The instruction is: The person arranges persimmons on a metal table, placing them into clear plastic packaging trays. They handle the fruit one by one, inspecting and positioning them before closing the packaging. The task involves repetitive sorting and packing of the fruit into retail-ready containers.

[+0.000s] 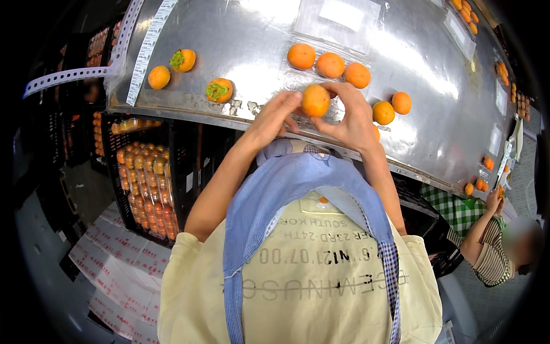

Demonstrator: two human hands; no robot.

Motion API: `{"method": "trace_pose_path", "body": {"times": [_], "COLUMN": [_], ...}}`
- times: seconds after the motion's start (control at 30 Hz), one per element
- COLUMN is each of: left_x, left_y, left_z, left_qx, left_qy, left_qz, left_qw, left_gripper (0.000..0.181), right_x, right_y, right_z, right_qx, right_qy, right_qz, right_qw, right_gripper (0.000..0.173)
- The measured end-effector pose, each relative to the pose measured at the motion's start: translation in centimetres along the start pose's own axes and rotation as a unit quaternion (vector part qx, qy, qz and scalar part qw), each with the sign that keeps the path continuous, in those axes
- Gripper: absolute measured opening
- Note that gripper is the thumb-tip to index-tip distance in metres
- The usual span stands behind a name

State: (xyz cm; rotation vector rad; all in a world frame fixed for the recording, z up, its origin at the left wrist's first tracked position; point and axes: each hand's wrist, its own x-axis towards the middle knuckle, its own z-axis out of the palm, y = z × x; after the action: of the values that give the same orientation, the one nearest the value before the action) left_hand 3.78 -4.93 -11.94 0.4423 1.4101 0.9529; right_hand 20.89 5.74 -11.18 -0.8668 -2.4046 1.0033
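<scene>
An orange persimmon (316,100) is held in my right hand (353,118), between thumb and fingers, above the near edge of the metal table. My left hand (277,112) is beside its left side, fingers apart; whether the fingertips touch the fruit is unclear. Just beyond, a clear plastic tray (287,79) holds a row of three persimmons (330,65). To the right of my right hand lie two persimmons (383,112), and another is partly hidden behind that hand. Left on the table are several loose persimmons (219,90), two with green calyxes showing.
A strip of printed labels (150,51) runs along the left end of the metal table (249,26). Clear packaging (339,21) lies farther back. Below left, a black crate (124,189) holds packed fruit. At the far right, a co-worker (485,241) handles fruit at the table.
</scene>
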Motion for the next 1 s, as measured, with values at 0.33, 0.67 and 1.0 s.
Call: {"method": "trace_pose_path", "body": {"times": [0.33, 0.67, 1.0], "left_x": [-0.5, 0.9, -0.8], "left_y": [-2.8, -3.7, -1.3], "left_z": [-8.7, -10.2, -4.2], "left_qx": [0.502, 0.216, -0.300], "left_qy": [0.370, 0.280, -0.062], "left_qz": [0.197, 0.230, 0.106], "left_qw": [0.756, 0.907, 0.946], "left_gripper": [0.059, 0.055, 0.057], "right_x": [0.0, 0.0, 0.2], "right_y": [2.6, 2.8, 1.7], "right_z": [1.1, 2.1, 0.9], "right_qx": [-0.203, -0.229, -0.094], "right_qy": [0.034, 0.025, 0.055], "right_qz": [-0.008, -0.008, 0.034], "right_qw": [0.978, 0.973, 0.993], "right_gripper": [0.053, 0.053, 0.044]}}
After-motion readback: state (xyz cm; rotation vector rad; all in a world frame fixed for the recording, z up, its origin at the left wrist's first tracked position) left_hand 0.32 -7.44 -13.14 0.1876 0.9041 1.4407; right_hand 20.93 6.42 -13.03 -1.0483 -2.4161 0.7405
